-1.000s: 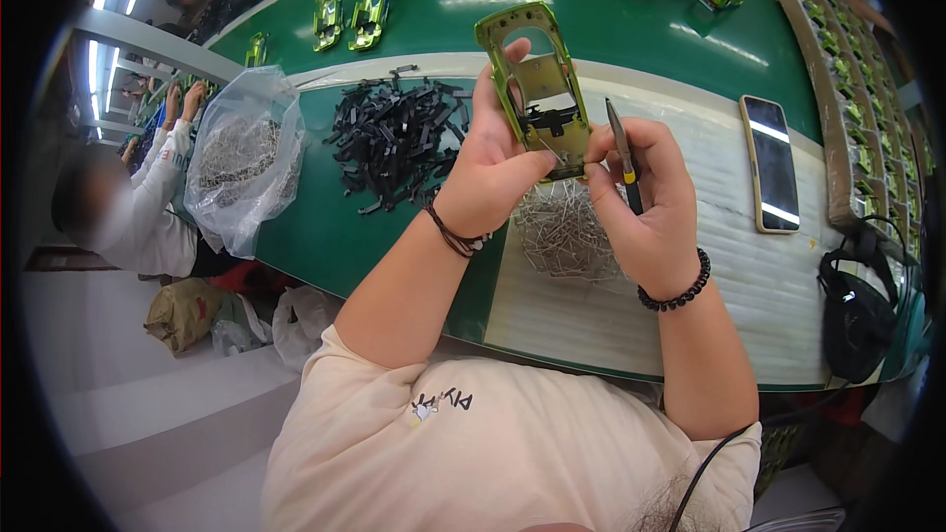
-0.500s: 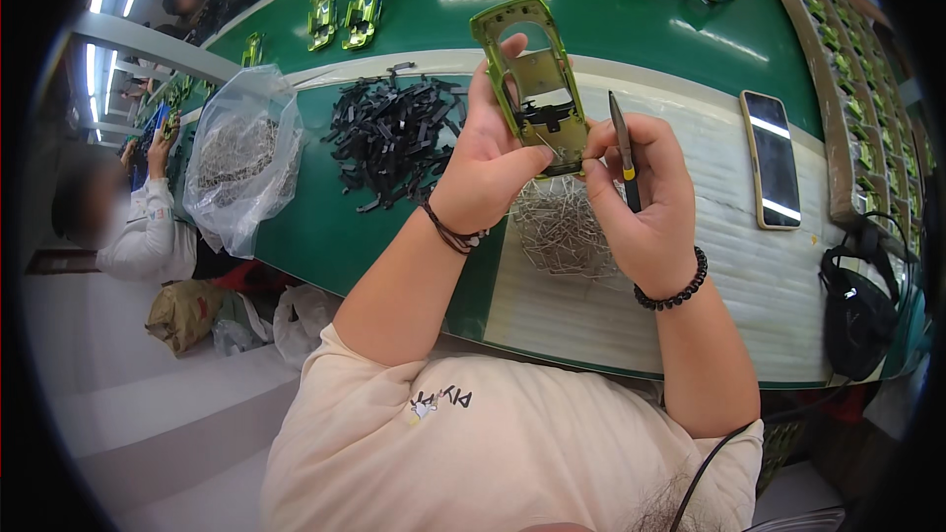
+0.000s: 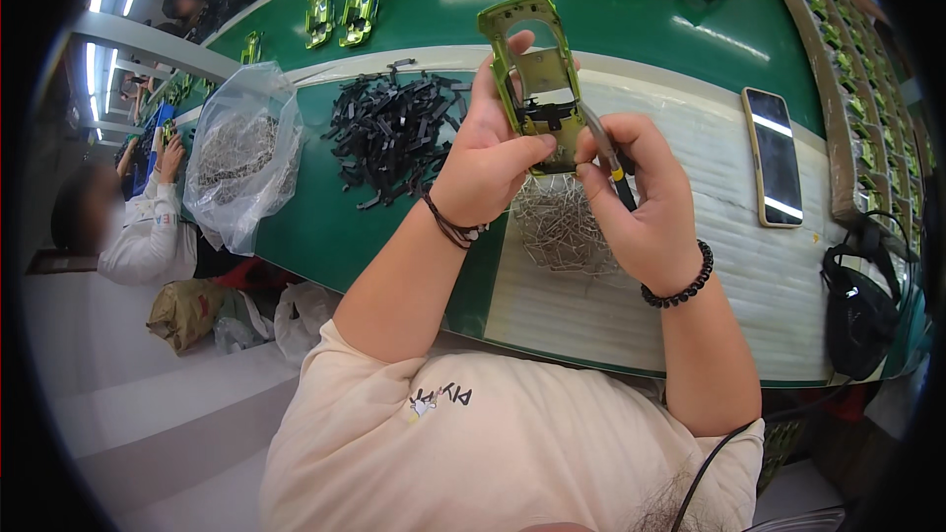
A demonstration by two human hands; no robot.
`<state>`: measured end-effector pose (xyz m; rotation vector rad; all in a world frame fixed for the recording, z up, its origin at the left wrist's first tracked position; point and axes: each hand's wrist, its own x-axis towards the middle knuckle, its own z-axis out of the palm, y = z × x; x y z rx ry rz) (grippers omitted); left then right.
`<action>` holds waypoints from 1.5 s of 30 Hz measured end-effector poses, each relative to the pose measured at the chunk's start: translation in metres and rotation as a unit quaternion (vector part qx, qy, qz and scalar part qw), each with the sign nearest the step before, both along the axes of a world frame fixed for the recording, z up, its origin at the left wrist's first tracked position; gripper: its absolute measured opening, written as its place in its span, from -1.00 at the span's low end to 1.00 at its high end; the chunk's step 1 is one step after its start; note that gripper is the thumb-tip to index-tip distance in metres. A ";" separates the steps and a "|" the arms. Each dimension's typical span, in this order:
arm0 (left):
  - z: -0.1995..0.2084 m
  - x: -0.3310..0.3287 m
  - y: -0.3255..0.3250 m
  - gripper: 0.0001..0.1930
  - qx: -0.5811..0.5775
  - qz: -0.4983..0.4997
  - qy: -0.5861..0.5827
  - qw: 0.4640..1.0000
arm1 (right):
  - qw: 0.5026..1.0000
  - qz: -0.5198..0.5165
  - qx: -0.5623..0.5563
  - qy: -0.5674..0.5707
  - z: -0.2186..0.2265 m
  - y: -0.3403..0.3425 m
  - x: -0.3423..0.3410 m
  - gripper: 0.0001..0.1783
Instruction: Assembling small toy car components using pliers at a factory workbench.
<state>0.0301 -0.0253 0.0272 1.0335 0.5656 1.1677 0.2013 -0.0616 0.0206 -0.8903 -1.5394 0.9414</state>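
Note:
My left hand (image 3: pixel 483 153) grips a green toy car body shell (image 3: pixel 533 69), its hollow inside turned up to me. The thumb presses near the shell's lower end, by a black part (image 3: pixel 548 116) fitted across its inside. In my right hand (image 3: pixel 641 202) are tweezers (image 3: pixel 603 143) with dark handles and a yellow mark, their tip pointing up beside the shell's right edge. My right fingertips are close to the shell's lower right corner; whether they pinch anything small there I cannot tell. Below the shell lies a heap of thin metal wire pieces (image 3: pixel 562 232).
Black plastic strips (image 3: pixel 389 133) are heaped left of my hands, beside a clear bag of metal wires (image 3: pixel 236 158). More green shells (image 3: pixel 361 12) stand on the far green surface. A phone (image 3: pixel 774 158) lies right, near a shell-filled tray (image 3: pixel 838 89). A co-worker (image 3: pixel 148 222) sits at left.
The tweezers have tilted left, closer to the shell's right edge. The shell has shifted slightly right, and my right hand has turned a little with the tweezers.

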 end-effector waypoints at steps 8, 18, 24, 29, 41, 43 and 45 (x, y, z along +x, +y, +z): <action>-0.011 0.003 0.003 -0.18 0.053 -0.021 0.039 0.998 | 0.993 -0.050 0.040 -0.097 0.004 -0.006 -0.006 -0.60; -0.017 0.015 -0.010 -0.11 0.104 -0.005 0.117 0.988 | 0.966 -0.224 0.063 -0.111 -0.014 0.001 -0.012 -0.64; -0.023 0.008 0.004 -0.12 0.160 0.164 0.125 0.965 | 0.962 -0.145 0.070 -0.222 0.003 -0.006 -0.003 -0.72; -0.022 -0.001 0.007 -0.13 0.223 0.175 0.157 0.946 | 0.961 -0.097 -0.014 -0.257 0.006 -0.009 -0.005 -0.78; -0.018 0.000 0.001 -0.14 0.184 0.047 0.226 0.955 | 0.876 -0.121 0.124 -0.450 0.011 -0.002 0.009 -0.55; -0.020 -0.002 0.002 -0.14 0.197 0.040 0.235 0.951 | 0.883 -0.124 0.122 -0.437 0.007 0.000 0.008 -0.60; -0.020 -0.001 0.002 -0.15 0.180 0.043 0.230 0.955 | 0.889 -0.124 0.123 -0.423 0.005 0.000 0.008 -0.65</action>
